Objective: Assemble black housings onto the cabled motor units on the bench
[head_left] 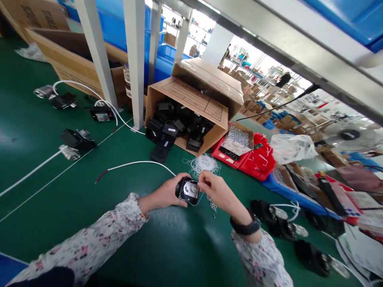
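My left hand (170, 192) is wrapped round the side of a small black housing (190, 191). The housing's open face is turned up and shows a silvery part inside. A white cable (143, 162) with a red end lies on the bench and runs up to the housing. At the right edge of the housing, my right hand (218, 190) pinches a thin pale sealing ring (196, 205), which loops along the lower rim. Just beyond lies a tangled heap of similar thin rings (206, 162). Small screws (212, 204) are scattered below my right hand.
A cardboard box (187, 95) full of black housings opens toward me. Red bins (247, 169) with small hardware stand to its right. Cabled assemblies lie left (76, 139) and right (284, 223) on the green bench (125, 231). Metal posts (134, 59) rise behind.
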Demonstrator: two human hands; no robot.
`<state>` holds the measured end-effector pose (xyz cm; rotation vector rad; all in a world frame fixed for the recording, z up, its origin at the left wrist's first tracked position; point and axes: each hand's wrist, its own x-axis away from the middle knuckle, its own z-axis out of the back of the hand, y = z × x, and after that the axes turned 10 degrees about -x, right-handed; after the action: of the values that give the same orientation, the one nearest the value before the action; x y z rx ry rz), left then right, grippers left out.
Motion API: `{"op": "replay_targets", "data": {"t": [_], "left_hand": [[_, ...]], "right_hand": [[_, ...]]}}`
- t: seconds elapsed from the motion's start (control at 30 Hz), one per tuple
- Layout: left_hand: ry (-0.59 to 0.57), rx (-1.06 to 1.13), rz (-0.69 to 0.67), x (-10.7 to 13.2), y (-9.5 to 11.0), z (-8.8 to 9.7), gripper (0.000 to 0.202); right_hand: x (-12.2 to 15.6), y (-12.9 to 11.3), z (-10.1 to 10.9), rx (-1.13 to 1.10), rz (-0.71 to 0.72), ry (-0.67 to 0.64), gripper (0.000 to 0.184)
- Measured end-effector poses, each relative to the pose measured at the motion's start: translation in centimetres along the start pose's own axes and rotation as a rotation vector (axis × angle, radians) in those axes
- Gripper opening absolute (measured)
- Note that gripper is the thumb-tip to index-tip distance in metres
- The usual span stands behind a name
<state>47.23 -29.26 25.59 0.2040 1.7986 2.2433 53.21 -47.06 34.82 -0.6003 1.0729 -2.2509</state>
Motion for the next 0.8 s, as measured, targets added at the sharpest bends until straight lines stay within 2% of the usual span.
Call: {"op": "replay_targets", "data": {"t": [0.13, 0.23, 0.33, 0.43, 0.53, 0.6, 0.73, 0.8], "left_hand": [[-0.005, 0.017, -0.005, 0.1, -0.1, 0.0, 0.085], [0.019, -0.067, 0.032, 0.4, 0.2, 0.0, 0.091], [0.059, -0.137, 0.080, 1.0, 0.5, -0.4, 0.091], [0.096, -0.099, 0.107, 1.4, 0.5, -1.1, 0.094], [0.140, 0.003, 0.103, 1.5, 0.1, -1.7, 0.096], [0.180, 0.070, 0.101, 1.4, -0.3, -1.9, 0.091], [0.239, 0.113, 0.092, 1.4, -1.0, -2.2, 0.078], [0.244, 0.108, 0.086, 1.4, -1.2, -2.2, 0.074]], "right_hand": [[-1.2, 1.3, 0.2, 0.067, 0.050, 0.033, 0.010], [-2.1, 2.3, 0.0, 0.093, 0.093, 0.046, 0.011], [-2.7, 2.8, -0.2, 0.095, 0.064, 0.001, 0.011], [-2.9, 2.9, -0.4, 0.073, 0.016, -0.015, 0.010], [-3.0, 2.6, -0.8, 0.025, 0.002, -0.002, 0.024], [-3.1, 2.3, -1.0, 0.040, 0.017, -0.003, 0.030], [-3.3, 1.6, -1.6, 0.200, 0.080, 0.017, 0.011], [-3.2, 1.2, -1.8, 0.259, 0.088, 0.030, 0.010]]}}
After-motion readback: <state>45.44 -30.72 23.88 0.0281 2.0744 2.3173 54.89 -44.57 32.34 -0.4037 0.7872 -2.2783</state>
